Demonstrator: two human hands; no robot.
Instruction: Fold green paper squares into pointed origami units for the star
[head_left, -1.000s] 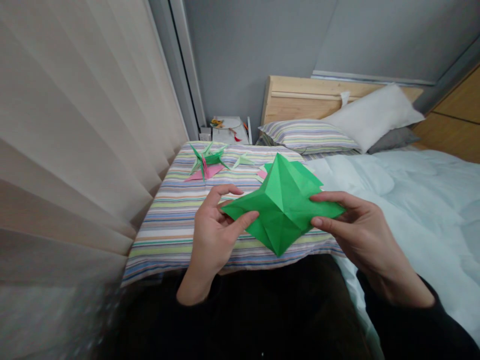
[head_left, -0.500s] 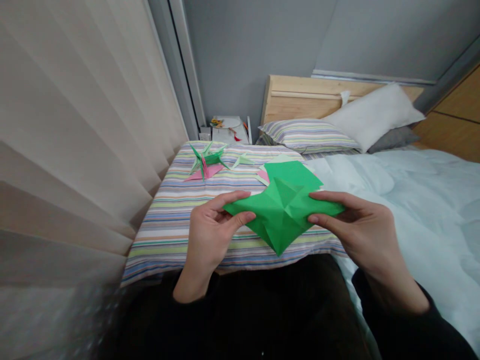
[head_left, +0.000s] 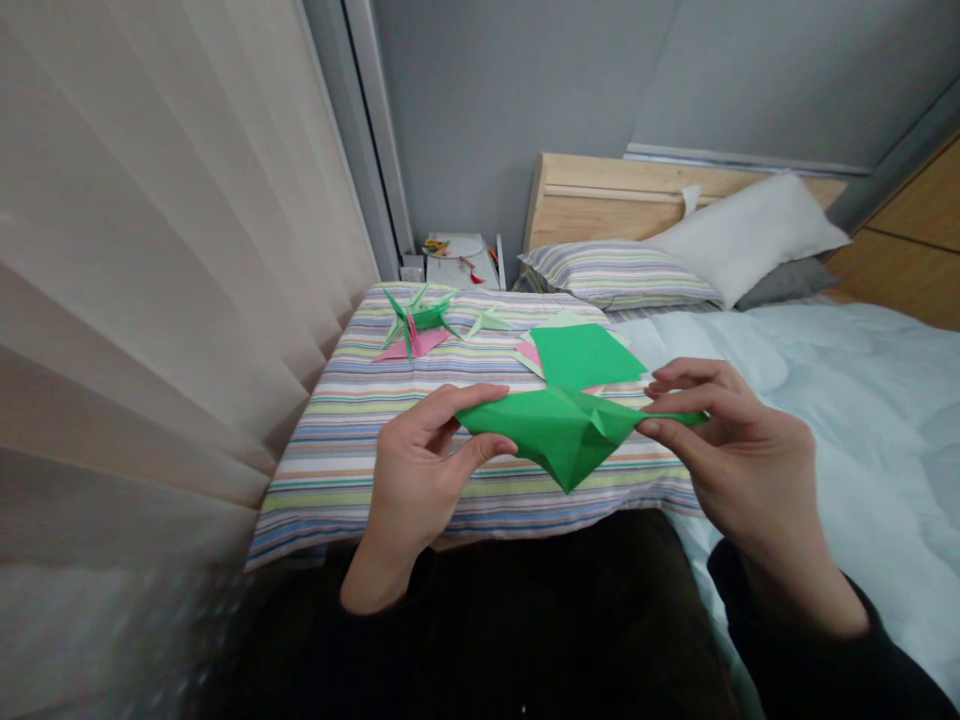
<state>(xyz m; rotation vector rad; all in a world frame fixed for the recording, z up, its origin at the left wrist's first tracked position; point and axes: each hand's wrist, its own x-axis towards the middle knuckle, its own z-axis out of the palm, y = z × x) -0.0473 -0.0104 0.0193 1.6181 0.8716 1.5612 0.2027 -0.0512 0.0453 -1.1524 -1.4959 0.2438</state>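
Note:
A green folded paper [head_left: 562, 430] is held up between my two hands, above a striped cloth [head_left: 330, 440]. My left hand [head_left: 431, 460] pinches its left end between thumb and fingers. At the right end, my right hand [head_left: 727, 440] grips a narrow point of the paper with thumb and index finger, its other fingers lifted slightly. The paper's lower middle hangs down to a point. Just beyond it lies a stack of square paper sheets [head_left: 589, 352], green on top, with pink and pale green edges showing underneath.
Green and pink folded paper pieces [head_left: 416, 322] sit at the cloth's far left, beside a pale green folded piece [head_left: 489, 322]. A pale blue quilt [head_left: 862, 420] covers the right side. Pillows [head_left: 622, 275] rest against the wooden headboard [head_left: 600, 205]. A curtain [head_left: 187, 250] hangs on the left.
The folded paper has tilted and flattened, its open middle now narrowed. Its right end has become thinner in my right hand, which has shifted slightly right with fingers raised. More of the stack shows.

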